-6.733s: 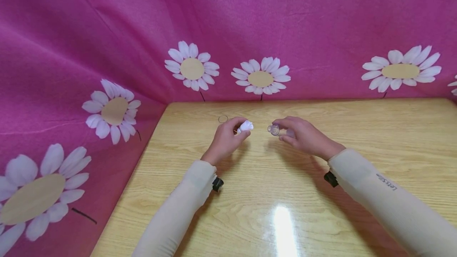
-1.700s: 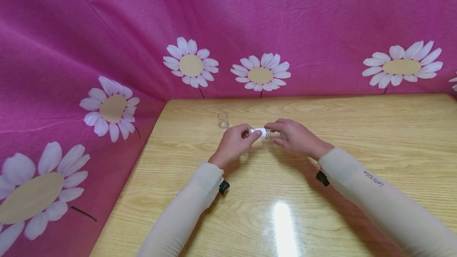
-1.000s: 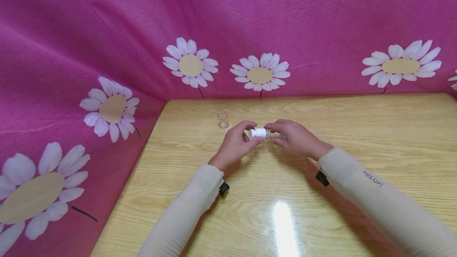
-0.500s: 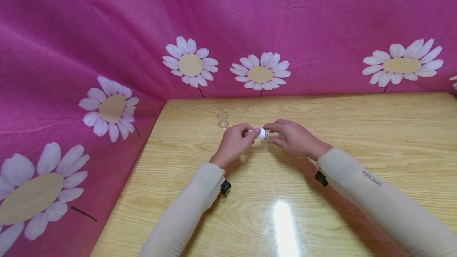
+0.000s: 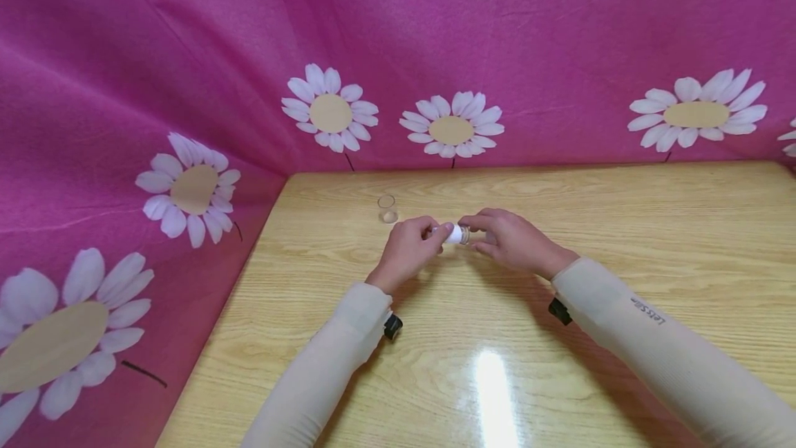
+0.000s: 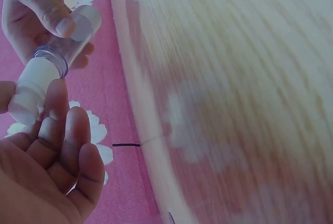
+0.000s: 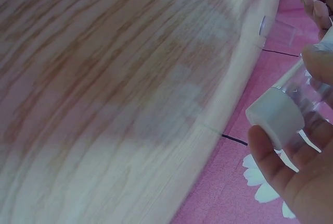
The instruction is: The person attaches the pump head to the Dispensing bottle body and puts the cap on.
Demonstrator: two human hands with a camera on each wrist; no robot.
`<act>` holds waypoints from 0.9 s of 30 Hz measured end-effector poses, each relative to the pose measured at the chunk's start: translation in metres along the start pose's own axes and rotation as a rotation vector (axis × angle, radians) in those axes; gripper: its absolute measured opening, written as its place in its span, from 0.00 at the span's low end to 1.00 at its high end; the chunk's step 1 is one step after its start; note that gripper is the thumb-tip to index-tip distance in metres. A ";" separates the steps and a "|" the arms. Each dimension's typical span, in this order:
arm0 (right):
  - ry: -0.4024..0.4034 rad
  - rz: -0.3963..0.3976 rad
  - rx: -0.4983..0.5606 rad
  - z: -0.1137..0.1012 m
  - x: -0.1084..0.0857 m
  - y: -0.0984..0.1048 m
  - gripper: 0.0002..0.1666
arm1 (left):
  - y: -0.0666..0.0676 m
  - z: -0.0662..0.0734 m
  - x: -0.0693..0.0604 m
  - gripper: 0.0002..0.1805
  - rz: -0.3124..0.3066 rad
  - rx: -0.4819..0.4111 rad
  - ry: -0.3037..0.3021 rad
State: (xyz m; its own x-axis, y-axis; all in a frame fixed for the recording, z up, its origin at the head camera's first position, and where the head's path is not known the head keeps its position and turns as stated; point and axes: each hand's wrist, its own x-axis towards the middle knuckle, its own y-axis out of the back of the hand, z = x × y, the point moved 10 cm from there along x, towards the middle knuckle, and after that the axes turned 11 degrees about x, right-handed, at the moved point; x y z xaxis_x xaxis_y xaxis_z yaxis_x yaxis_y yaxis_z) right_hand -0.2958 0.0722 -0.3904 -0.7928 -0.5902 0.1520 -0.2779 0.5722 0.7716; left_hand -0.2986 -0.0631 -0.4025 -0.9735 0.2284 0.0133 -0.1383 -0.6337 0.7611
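Note:
In the head view my left hand [image 5: 407, 249] pinches a white pump top [image 6: 36, 86] between thumb and fingers. My right hand [image 5: 519, 242] grips the clear bottle [image 6: 72, 47], whose closed end has a white base [image 7: 276, 117]. The bottle lies sideways above the table, and the pump top sits at its mouth, in line with it. Whether the thread is tight cannot be told. In the left wrist view the other left fingers are curved beside the pump top. My right thumb lies along the bottle wall.
A small clear cap [image 5: 388, 210] stands on the wooden table [image 5: 435, 365], just beyond my left hand. A pink cloth with daisies [image 5: 560, 54] hangs along the table's back and left edges.
Several seconds ago the white pump top and the bottle were apart; now they meet. My left fingers slackened about a second ago, then pinched the top again. The right hand has hardly moved lately.

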 end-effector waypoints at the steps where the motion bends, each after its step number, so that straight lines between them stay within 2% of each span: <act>1: -0.001 0.001 -0.001 0.000 0.000 0.000 0.26 | 0.000 0.000 0.000 0.25 0.000 0.004 -0.001; 3: 0.003 0.003 -0.003 0.000 0.000 0.000 0.26 | 0.000 0.000 0.000 0.25 0.000 0.008 -0.003; 6: 0.005 0.007 -0.001 -0.001 -0.001 0.001 0.27 | 0.000 0.002 0.001 0.20 0.005 0.007 -0.023; 10: 0.012 0.010 0.005 0.000 -0.001 0.002 0.27 | -0.001 0.007 0.001 0.11 0.005 -0.016 -0.092; 14: 0.018 0.007 0.002 0.000 -0.002 0.002 0.26 | -0.001 0.013 0.001 0.14 0.011 -0.022 -0.163; 17: 0.015 0.002 -0.004 0.001 -0.001 0.001 0.25 | -0.002 0.015 0.000 0.14 0.019 -0.010 -0.186; 23: 0.007 0.004 -0.017 0.002 -0.002 0.001 0.26 | -0.005 0.014 0.001 0.22 0.008 -0.020 -0.167; 27: 0.000 0.014 -0.014 0.002 -0.001 0.003 0.27 | -0.005 0.006 0.003 0.25 0.010 -0.048 -0.079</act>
State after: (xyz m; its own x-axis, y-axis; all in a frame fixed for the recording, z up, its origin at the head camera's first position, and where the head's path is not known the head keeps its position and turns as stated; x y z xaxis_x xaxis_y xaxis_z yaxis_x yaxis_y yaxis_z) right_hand -0.2972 0.0754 -0.3892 -0.7967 -0.5820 0.1629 -0.2591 0.5724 0.7780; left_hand -0.2999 -0.0553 -0.4025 -0.9576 0.2787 0.0730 -0.1394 -0.6701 0.7290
